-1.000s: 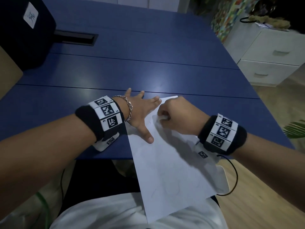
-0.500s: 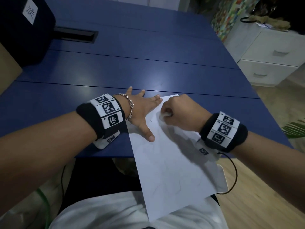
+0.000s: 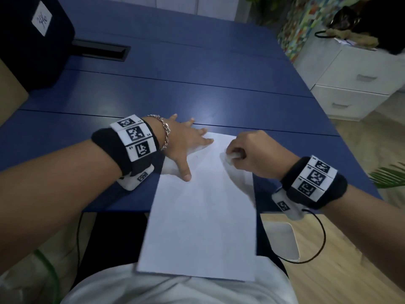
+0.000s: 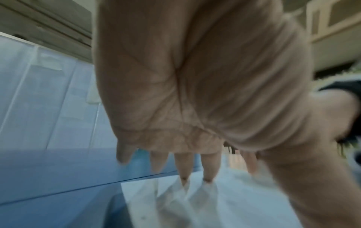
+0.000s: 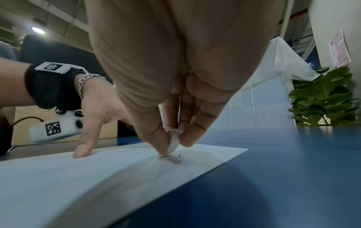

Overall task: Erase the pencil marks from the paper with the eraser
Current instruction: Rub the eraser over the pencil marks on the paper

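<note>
A white sheet of paper (image 3: 203, 216) lies on the blue table (image 3: 197, 88) and hangs over its near edge onto my lap. My left hand (image 3: 186, 143) lies flat with spread fingers on the sheet's top left part, thumb (image 5: 84, 146) pressing down. My right hand (image 3: 247, 152) pinches a small white eraser (image 3: 232, 157) between thumb and fingers. In the right wrist view the eraser (image 5: 173, 142) touches the paper (image 5: 97, 174) near its far corner, beside a grey smudge with crumbs (image 5: 173, 159). Faint pencil marks show lower on the sheet. In the left wrist view fingertips (image 4: 209, 174) rest on the paper (image 4: 234, 200).
A black case with a white label (image 3: 32, 36) stands at the table's back left, beside a black cable slot (image 3: 100, 50). White drawers (image 3: 359, 80) stand off to the right. A potted plant (image 5: 324, 98) is by the table's right side.
The paper has turned from slanted to nearly straight, its top edge swinging right. My right hand with the eraser moved right to the far right corner. The left hand stays pressed on the sheet.
</note>
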`<control>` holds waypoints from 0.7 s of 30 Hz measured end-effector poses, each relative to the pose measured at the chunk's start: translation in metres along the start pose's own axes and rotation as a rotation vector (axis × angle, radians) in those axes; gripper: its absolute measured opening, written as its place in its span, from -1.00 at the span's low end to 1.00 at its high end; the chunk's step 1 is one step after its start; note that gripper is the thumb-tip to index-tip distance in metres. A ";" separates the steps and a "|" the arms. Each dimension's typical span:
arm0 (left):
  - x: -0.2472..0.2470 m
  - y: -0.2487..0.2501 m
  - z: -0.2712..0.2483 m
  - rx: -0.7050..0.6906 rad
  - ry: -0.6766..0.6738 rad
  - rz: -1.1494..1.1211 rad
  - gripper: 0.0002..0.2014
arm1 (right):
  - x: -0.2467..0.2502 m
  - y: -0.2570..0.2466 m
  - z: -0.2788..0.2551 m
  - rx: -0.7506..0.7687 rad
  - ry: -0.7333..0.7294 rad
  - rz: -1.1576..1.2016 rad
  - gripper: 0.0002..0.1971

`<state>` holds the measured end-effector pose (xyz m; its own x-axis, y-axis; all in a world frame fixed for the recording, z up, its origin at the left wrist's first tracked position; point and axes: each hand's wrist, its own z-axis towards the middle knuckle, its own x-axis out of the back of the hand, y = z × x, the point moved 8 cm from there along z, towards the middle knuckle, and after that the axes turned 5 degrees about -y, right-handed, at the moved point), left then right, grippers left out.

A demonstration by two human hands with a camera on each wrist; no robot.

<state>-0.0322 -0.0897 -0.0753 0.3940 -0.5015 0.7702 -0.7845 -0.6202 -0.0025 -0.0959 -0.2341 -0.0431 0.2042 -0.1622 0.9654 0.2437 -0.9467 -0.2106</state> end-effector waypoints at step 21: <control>-0.023 0.003 0.009 0.004 0.056 -0.110 0.46 | 0.001 -0.014 0.019 0.096 -0.175 0.023 -0.76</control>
<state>-0.0396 -0.0855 -0.0985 0.4500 -0.3962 0.8003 -0.7361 -0.6719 0.0813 -0.0808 -0.2157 -0.0425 0.3702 -0.1245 0.9206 0.3251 -0.9110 -0.2539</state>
